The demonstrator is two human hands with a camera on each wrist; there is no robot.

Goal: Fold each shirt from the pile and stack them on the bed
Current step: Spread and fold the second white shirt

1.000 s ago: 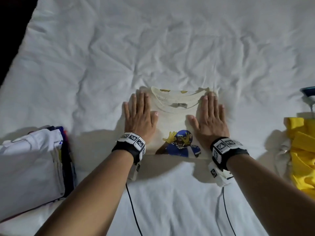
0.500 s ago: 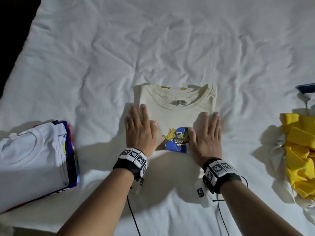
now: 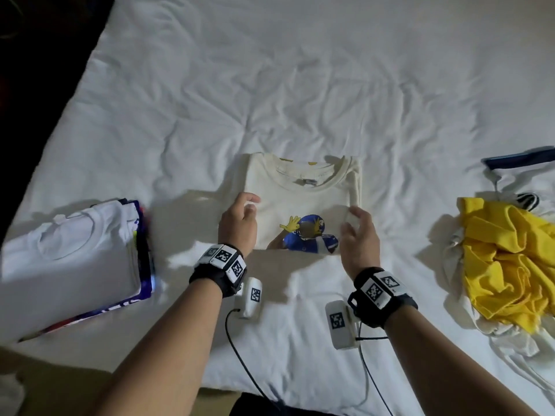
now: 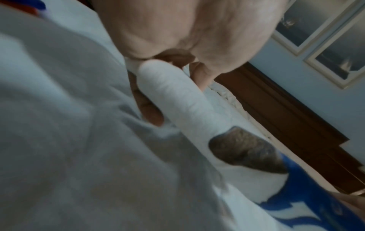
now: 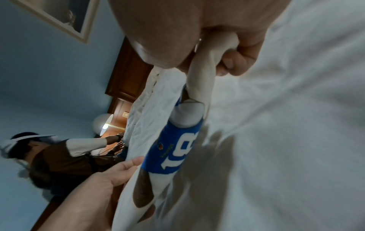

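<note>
Cream shirt [image 3: 303,202], folded to a compact rectangle, collar at the far edge, blue player print toward the near edge, flat on the white bed [image 3: 270,85] in the middle of the head view. Left hand [image 3: 238,223] at the shirt's left edge, back of hand up, wrist raised off the sheet, forearm angled in from lower left. Left fingers [image 4: 150,109] curled under the folded edge with the thumb over it, pinching a roll of cream cloth; confirmed in the left wrist view. Right hand [image 3: 357,238] at the shirt's right edge, forearm angled in from lower right, wrist likewise clear of the sheet. Right fingers [image 5: 235,62] curled round the folded edge, cloth bunched in the grip, thumb side above; blurred in the head view, plain in the right wrist view. Both hands level with the print, one on either side of it, palms turned inward toward each other. Near edge of the shirt lifted slightly between the two grips in the wrist views, blue jersey print hanging below the right hand. Stack of folded shirts [image 3: 75,253] at the left, white one on top, dark and blue edges showing beneath, well apart from the cream shirt. Unfolded pile [image 3: 510,265] at the right, yellow shirt uppermost over white cloth, also well apart. Marker-tagged wristbands on both wrists, cables trailing toward the near edge of the bed.
</note>
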